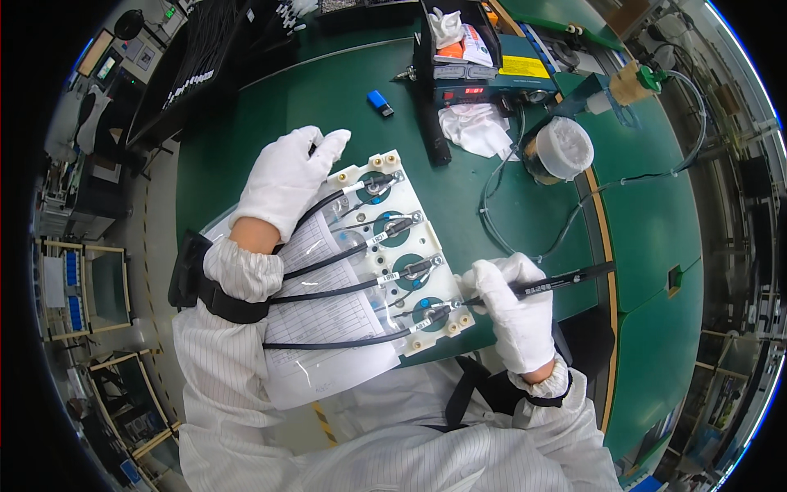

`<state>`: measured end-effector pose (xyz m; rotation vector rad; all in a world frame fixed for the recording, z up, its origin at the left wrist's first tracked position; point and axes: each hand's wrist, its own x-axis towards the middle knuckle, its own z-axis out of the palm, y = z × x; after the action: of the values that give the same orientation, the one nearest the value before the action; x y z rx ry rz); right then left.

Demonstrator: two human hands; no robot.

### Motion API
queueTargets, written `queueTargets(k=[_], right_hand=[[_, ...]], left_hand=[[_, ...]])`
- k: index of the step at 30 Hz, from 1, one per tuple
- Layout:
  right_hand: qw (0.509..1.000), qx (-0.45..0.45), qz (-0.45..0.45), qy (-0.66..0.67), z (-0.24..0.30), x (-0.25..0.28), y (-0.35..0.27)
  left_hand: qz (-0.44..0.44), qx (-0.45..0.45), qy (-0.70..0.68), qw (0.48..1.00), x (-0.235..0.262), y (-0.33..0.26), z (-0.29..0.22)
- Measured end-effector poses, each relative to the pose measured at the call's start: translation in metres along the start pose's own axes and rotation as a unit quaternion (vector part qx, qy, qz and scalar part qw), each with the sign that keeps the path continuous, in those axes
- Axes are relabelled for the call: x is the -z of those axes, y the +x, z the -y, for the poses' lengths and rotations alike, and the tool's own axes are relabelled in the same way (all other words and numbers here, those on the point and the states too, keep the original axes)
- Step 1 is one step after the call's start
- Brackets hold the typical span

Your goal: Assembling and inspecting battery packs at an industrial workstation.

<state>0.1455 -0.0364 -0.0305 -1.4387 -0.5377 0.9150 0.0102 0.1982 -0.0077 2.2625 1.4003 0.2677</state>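
My right hand (516,307), in a white glove, is closed around a black marker pen (561,281). The pen's tip end meets the lug at the near right corner of a white plastic plate (422,238). Several black cables (328,290) with white label sleeves end in metal lugs bolted along that plate. Past the plate's far left corner is my gloved left hand (287,176), its fingers curled together. A small dark spot shows between them, too little to name. Under the cables lies a printed sheet (320,361) in a clear sleeve.
A blue cap-like piece (379,102) lies on the green table (344,90). At the back stand a blue device (492,88) with a red display, a black bin (459,61) and a white cloth (477,129). A white tub (561,149) and a looped tube (566,234) are at right.
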Motion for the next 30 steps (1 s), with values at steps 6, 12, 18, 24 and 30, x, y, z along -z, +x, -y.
queueTargets(k=[6, 12, 18, 24, 30], right_hand=[[0.999, -0.034, -0.014, 0.035, 0.002, -0.003, 0.002], [0.995, -0.075, -0.024, 0.066, 0.008, -0.004, 0.002], [0.993, -0.068, -0.01, 0.099, 0.002, 0.0, 0.007], [0.996, -0.068, -0.007, 0.049, 0.001, 0.004, 0.023], [0.992, -0.088, 0.015, 0.093, 0.002, -0.011, 0.042]], left_hand=[[-0.004, -0.01, -0.009, 1.0, -0.001, 0.001, 0.002], [-0.005, -0.012, 0.0, 1.0, 0.0, 0.0, -0.001], [-0.008, -0.019, 0.003, 1.0, 0.001, 0.0, -0.002], [-0.014, -0.032, -0.003, 0.999, -0.001, 0.0, 0.0], [-0.018, -0.041, -0.01, 0.999, -0.002, 0.001, 0.002]])
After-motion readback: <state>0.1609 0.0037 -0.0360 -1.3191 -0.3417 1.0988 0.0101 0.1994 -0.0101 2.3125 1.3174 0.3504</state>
